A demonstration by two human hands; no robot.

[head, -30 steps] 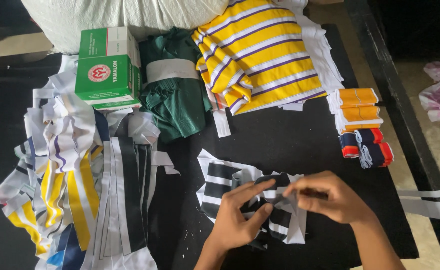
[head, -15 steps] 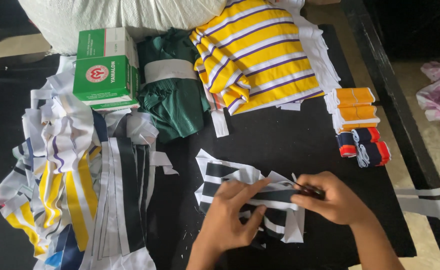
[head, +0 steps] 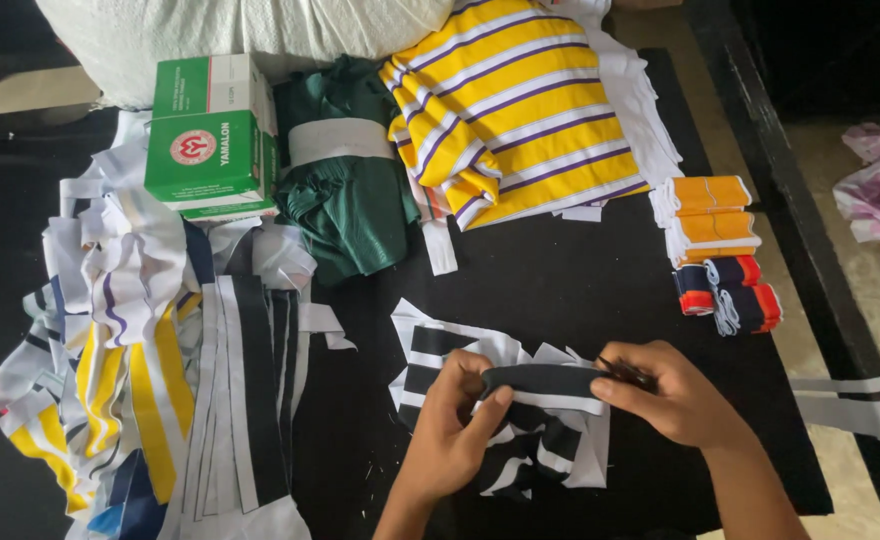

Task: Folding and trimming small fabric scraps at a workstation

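My left hand (head: 457, 428) and my right hand (head: 666, 392) together hold a narrow black fabric strip (head: 543, 380) stretched between them, one hand at each end. Under my right fingers a thin dark tool tip shows, too small to tell what it is. Beneath the strip lies a small pile of black-and-white striped fabric pieces (head: 520, 440) on the black table (head: 560, 280).
A heap of striped strips (head: 150, 370) covers the left side. Two green boxes (head: 210, 140), a green cloth bundle with a white band (head: 345, 185) and yellow striped fabric (head: 520, 110) lie at the back. Orange and navy folded rolls (head: 720, 245) sit at the right edge.
My hands have lifted a black strip off the striped pile and drawn it out straight between them; the left hand has shifted slightly right.
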